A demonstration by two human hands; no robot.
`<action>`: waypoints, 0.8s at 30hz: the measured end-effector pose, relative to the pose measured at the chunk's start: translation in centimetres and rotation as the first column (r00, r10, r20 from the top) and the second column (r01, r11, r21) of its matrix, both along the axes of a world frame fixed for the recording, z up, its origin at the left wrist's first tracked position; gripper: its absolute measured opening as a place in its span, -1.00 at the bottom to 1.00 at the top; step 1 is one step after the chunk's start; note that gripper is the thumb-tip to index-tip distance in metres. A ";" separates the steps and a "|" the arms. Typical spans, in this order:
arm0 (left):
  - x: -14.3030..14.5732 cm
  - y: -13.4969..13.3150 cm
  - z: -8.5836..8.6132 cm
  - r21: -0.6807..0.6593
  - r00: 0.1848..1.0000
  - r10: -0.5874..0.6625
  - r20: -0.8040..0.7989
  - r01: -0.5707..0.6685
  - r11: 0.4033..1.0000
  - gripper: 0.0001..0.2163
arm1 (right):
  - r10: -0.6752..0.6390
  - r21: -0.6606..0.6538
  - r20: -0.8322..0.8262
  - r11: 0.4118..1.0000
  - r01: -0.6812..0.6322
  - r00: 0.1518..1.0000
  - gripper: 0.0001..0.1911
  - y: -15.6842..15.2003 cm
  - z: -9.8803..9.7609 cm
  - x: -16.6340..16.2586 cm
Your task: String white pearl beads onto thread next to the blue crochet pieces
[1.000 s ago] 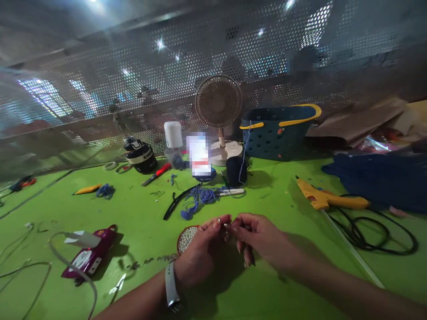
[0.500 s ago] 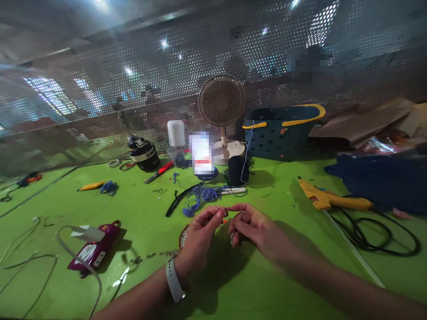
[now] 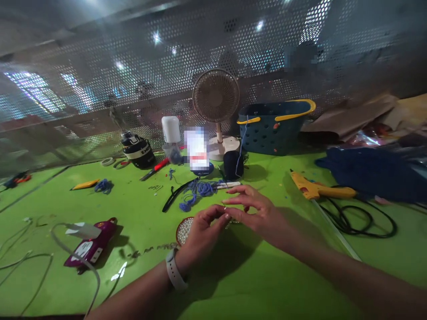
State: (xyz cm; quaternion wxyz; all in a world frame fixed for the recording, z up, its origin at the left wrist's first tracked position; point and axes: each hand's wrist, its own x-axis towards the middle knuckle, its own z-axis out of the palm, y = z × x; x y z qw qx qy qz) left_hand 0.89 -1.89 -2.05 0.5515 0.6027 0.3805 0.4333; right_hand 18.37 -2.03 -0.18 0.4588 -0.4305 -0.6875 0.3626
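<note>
My left hand [image 3: 207,226], with a pale watch band [image 3: 175,270] at the wrist, is closed in a pinch; what lies between its fingertips is too small to make out. My right hand [image 3: 258,214] meets those fingertips from the right, its fingers stretched out and apart. Beside the left hand, partly covered by it, sits a red-rimmed dish of white beads [image 3: 184,231]. More small pale beads [image 3: 232,224] show under the right hand. Just beyond the hands lie tangled blue yarn [image 3: 204,188] and a white-handled tool [image 3: 228,185].
A yellow glue gun [image 3: 316,189] with a coiled black cord lies at right, dark blue cloth [image 3: 370,171] behind it. A fan [image 3: 216,95], a basket [image 3: 270,131], dark yarn [image 3: 232,164] and a bottle [image 3: 138,151] stand at the back. A purple power strip [image 3: 91,249] is at left.
My right hand's fingers have gone from curled in a pinch to stretched out. More of the bead dish shows now. The whole view has shifted slightly.
</note>
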 end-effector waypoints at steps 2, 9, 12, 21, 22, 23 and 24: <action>0.2 0.0 -0.1 0.082 0.999 0.000 -0.055 0.005 0.997 -0.83 | 0.054 0.033 -0.074 0.998 -0.052 0.996 -0.85 0.2 -0.7 -0.2; 0.3 0.2 -0.3 0.204 0.973 -0.009 -0.232 0.058 0.977 -0.85 | 0.084 -0.041 -0.334 0.994 -0.104 0.939 -0.86 -0.2 1.1 0.0; 0.2 0.3 -0.4 0.204 0.960 -0.023 -0.281 0.083 0.975 -0.84 | 0.077 -0.104 -0.457 0.985 -0.139 0.886 -0.79 -0.1 2.5 0.8; -1.0 0.2 0.6 0.276 0.868 -0.066 -0.492 0.227 0.934 -0.64 | 0.034 -0.231 -0.655 0.942 -0.244 0.755 -0.82 1.1 3.8 2.5; -1.4 0.1 0.8 0.279 0.846 -0.042 -0.532 0.221 0.935 -0.62 | 0.021 -0.234 -0.654 0.945 -0.229 0.756 -0.81 1.1 3.9 2.6; -1.7 0.1 1.0 0.275 0.822 -0.020 -0.570 0.213 0.937 -0.62 | 0.010 -0.234 -0.652 0.949 -0.213 0.759 -0.80 1.1 4.1 2.6; -2.1 0.1 1.2 0.268 0.798 -0.007 -0.602 0.210 0.940 -0.63 | 0.001 -0.232 -0.647 0.952 -0.197 0.763 -0.80 1.1 4.3 2.6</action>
